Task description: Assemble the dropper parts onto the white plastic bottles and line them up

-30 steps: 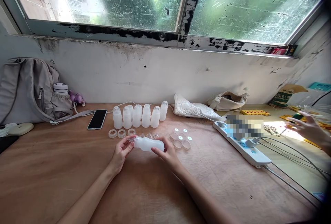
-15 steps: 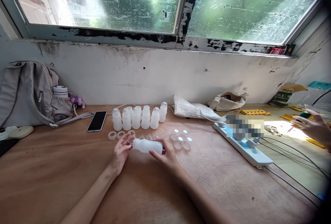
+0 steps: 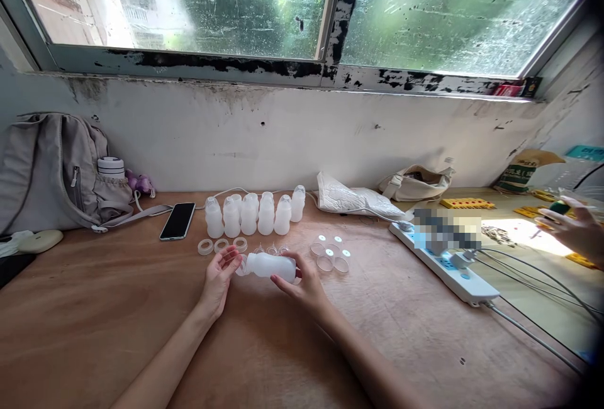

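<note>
Head view. Far left: grey backpack (image 3: pixel 35 173) against the wall, white lidded container (image 3: pixel 111 167) in its side pocket, purple plush (image 3: pixel 139 182) beside it. Next, a phone (image 3: pixel 177 221), screen dark, flat on the brown tabletop (image 3: pixel 108 308).

Three pale rings (image 3: pixel 206 252) lie in a row in front of a group of upright frosted bottles (image 3: pixel 231 217). Left hand (image 3: pixel 219 280): fingers bent, tips at the clear top piece (image 3: pixel 242 267) on the neck end of the held bottle (image 3: pixel 270 266). Whether they pinch that piece: cannot tell.

Held bottle is on its side, between the two hands, near the row of small clear parts (image 3: pixel 272 250) just behind it, which it partly hides. Right hand (image 3: pixel 306 280): gripping the base end, thumb on the near side, fingers around the far side.

To the right, clear round pieces (image 3: pixel 340 264) and small white discs (image 3: pixel 346 253) lie together on the tabletop. Behind: white padded packet (image 3: pixel 353 201), then cream pouch (image 3: pixel 415 186). Power strip (image 3: pixel 472 286) runs at a slant, plugs fitted. Far right: co-worker's hand (image 3: pixel 582 228), fingers curled around a green item (image 3: pixel 560 207).
</note>
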Tool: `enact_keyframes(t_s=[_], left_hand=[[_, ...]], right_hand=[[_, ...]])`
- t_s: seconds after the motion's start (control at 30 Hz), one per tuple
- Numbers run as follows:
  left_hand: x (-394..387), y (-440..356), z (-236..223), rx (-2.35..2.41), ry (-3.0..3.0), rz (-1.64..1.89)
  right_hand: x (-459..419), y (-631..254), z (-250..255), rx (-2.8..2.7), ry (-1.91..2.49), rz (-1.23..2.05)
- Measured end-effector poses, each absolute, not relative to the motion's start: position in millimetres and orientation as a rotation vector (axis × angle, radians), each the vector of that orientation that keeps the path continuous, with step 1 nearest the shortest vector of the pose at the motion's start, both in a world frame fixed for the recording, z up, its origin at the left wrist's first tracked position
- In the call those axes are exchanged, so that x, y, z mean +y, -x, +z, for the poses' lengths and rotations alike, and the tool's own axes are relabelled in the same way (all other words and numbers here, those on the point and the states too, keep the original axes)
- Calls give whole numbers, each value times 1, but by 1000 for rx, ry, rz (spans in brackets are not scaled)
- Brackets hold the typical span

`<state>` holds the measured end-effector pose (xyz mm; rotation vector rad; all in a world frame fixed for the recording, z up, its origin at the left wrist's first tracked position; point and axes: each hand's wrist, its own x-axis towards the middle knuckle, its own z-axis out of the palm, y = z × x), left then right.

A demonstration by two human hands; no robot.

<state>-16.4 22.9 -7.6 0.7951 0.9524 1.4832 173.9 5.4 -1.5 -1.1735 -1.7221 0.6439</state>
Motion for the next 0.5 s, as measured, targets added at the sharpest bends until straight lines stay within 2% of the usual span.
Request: enact_keyframes(t_s=[0.17, 0.5], left_hand=[[18, 14, -7, 1002, -923, 1441], [18, 16, -2, 811, -679, 1373]], right_hand=[[6, -176, -2, -1827, 1143, 612], [11, -183, -1, -1636, 1055, 889]])
